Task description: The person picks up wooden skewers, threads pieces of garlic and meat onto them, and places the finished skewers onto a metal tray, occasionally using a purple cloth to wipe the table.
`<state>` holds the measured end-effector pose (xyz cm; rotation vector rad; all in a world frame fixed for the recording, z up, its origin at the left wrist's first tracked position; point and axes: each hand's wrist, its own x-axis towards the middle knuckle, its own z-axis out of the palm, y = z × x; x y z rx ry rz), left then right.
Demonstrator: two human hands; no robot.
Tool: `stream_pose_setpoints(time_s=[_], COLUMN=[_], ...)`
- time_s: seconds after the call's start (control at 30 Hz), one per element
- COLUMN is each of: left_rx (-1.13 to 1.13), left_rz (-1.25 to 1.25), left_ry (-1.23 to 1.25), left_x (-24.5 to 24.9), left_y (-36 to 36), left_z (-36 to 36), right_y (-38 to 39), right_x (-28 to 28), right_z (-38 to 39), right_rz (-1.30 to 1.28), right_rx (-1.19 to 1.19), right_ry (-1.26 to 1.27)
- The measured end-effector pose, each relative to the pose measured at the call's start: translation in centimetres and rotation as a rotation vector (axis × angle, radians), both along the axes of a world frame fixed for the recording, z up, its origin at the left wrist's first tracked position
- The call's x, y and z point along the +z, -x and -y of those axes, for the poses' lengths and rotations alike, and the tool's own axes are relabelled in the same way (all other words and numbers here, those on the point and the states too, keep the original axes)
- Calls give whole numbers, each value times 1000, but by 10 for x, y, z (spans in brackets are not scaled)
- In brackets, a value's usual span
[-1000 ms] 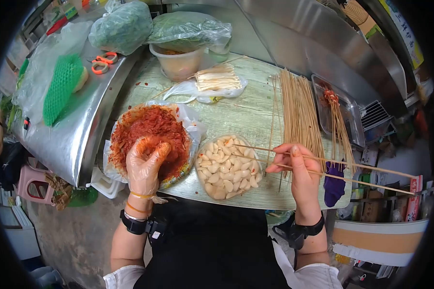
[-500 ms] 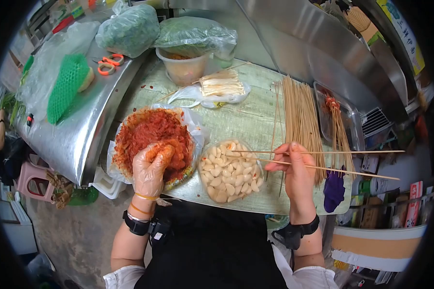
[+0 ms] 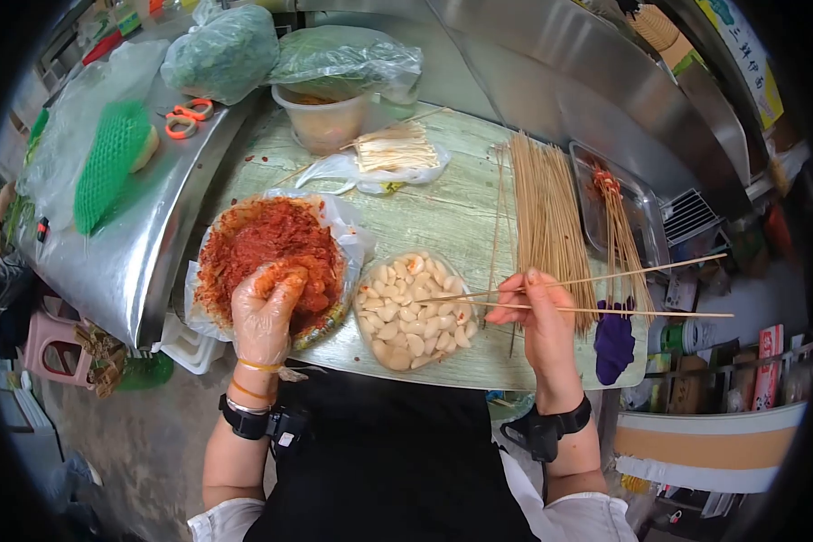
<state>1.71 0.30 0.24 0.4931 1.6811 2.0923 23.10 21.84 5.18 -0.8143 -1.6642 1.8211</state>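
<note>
My left hand (image 3: 266, 303), in a clear plastic glove with yellow bands at the wrist, rests at the near edge of a heap of red, chili-coated shreds (image 3: 257, 230). Its fingers curl around a clump of that red mixture. Between the thumb and fingers of my right hand (image 3: 540, 316) are two long bamboo skewers (image 3: 641, 313), held roughly level and crossing to the left of the fingers. Their left ends reach over a clear tub of peeled garlic cloves (image 3: 415, 312). The red heap sits in a container lined with white plastic.
Loose bamboo skewers (image 3: 546, 226) lie right of centre, beside a metal tray (image 3: 592, 217) with red-tipped skewers. A purple cloth (image 3: 615, 348) is at the right edge. Behind are enoki mushrooms (image 3: 396, 149), a plastic bucket (image 3: 321, 126), bagged greens (image 3: 221, 59) and orange-handled scissors (image 3: 188, 117).
The whole view has shifted slightly. In my right hand the skewers have turned: one now slopes up to the right and the other lies nearly level. My left hand stays in the red heap.
</note>
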Motion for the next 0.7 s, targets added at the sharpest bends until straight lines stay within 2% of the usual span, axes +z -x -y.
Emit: stream_pose_setpoints(time_s=[0.23, 0.43, 0.7], left_rx=[3, 11, 6], left_rz=[86, 24, -54], left_ry=[-53, -7, 43], left_x=[4, 3, 1], left_y=[-3, -2, -1], left_z=[0, 0, 1], right_y=[-10, -21, -6], right_x=[17, 28, 26], right_z=[-7, -3, 10], right_rz=[48, 10, 16], right_rx=[-19, -99, -4], right_ry=[4, -143, -115])
